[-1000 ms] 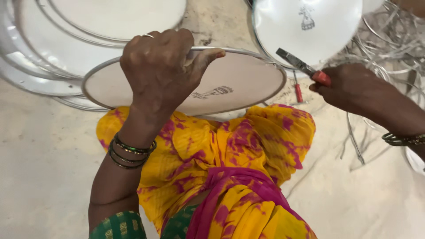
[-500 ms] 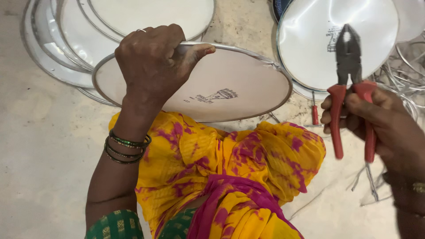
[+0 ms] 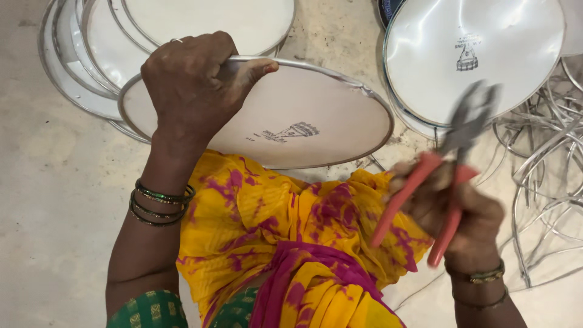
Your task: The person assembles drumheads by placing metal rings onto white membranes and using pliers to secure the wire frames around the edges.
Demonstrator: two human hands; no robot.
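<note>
Even, soft daylight fills the scene, bright without harshness; shadows under the round white drumhead with a metal rim (image 3: 291,121) fall faint and diffuse on the pale concrete floor (image 3: 54,200). A broad sheen of glare washes the upper left of the glossy white disc (image 3: 473,54) at top right. The left hand (image 3: 194,85) is sharp, skin and bangles crisp. The right hand (image 3: 461,218) and its red-handled pliers (image 3: 449,158) smear with motion blur, the metal head nearly ghosted.
</note>
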